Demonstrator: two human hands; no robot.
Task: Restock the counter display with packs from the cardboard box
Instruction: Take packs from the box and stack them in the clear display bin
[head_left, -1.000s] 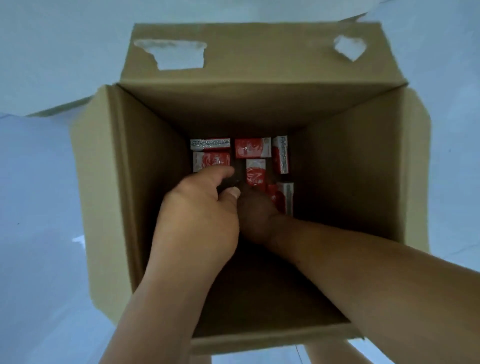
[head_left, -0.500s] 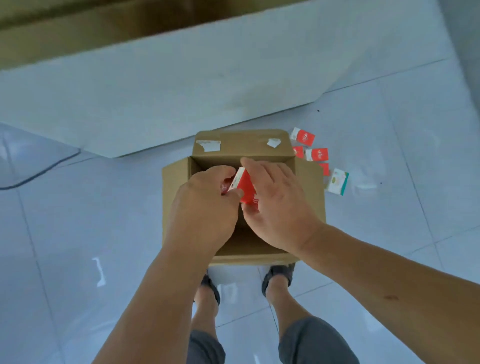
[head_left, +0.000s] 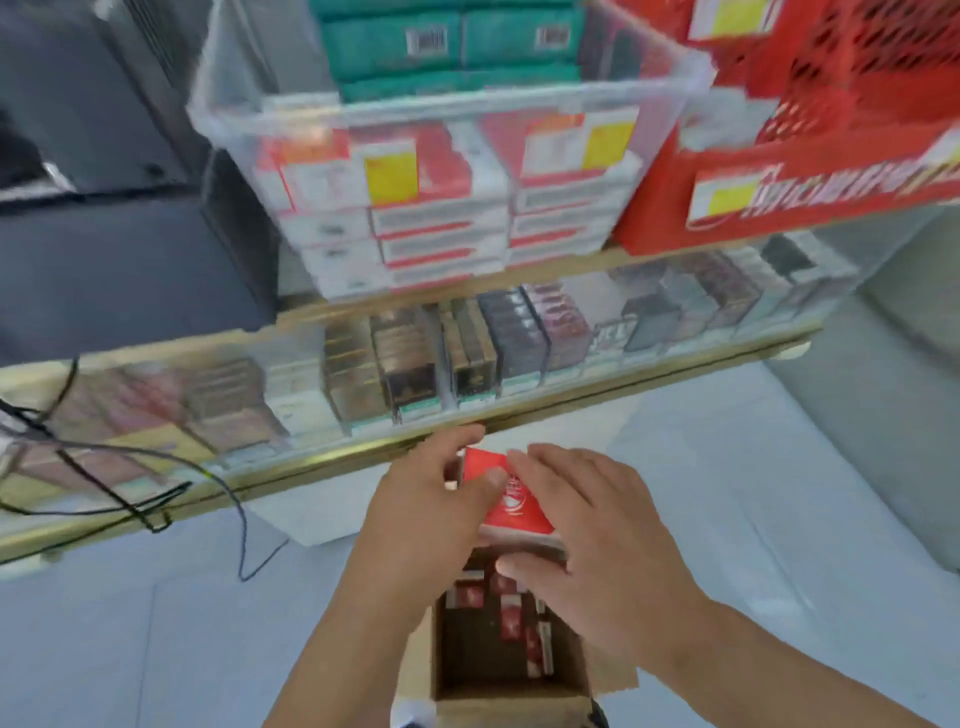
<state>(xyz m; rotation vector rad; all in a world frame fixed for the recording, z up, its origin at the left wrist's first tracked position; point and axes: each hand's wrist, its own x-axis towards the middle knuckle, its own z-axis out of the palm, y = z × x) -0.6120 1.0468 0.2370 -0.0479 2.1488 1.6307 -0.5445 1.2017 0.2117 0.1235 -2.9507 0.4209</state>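
Left hand (head_left: 426, 499): grip closed on the pack (head_left: 511, 499), thumb on its red face, fingers over its far end.
Right hand (head_left: 597, 530): grip closed on the same pack, fingers along its right side.
Pack: red with a white logo, tilted, held above the box (head_left: 509, 696), near the display (head_left: 415, 364).
Box: open on the floor below the hands, more packs (head_left: 511, 618) at its bottom.
Display: glass case with rows of upright packs.
Tabletop (head_left: 670, 255): clear bin (head_left: 447, 182) of cartons, red basket (head_left: 831, 156) beside it.
Cables (head_left: 130, 493): black, over the glass at left.
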